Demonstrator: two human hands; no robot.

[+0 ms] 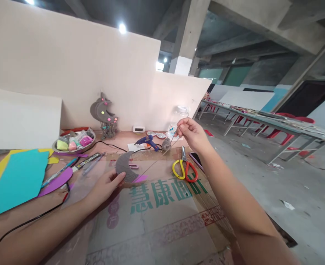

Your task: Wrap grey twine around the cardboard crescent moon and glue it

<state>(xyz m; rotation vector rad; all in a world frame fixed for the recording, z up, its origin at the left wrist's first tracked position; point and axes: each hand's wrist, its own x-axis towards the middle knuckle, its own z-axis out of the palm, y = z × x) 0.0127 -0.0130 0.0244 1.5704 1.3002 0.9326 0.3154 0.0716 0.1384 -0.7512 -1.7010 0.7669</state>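
"Which way does your grey crescent [123,165] point?"

"Its hollow opens toward two o'clock, and its long axis, horn to horn, runs from eleven to five. Purple shows at the lower horn."

"And your fingers?"

"My left hand [109,187] grips the lower-left edge, thumb on top, so the crescent sits at one o'clock from that hand. My right hand [191,135] pinches one grey strand [155,162] drawn taut from the crescent, which lies at eight o'clock from those fingertips."

"Count what's around it."

"From the crescent: one glue gun [149,141] toward one o'clock, one yarn ball [166,144] at two, one pair of scissors [184,170] at three, one moon ornament [99,110] at eleven."
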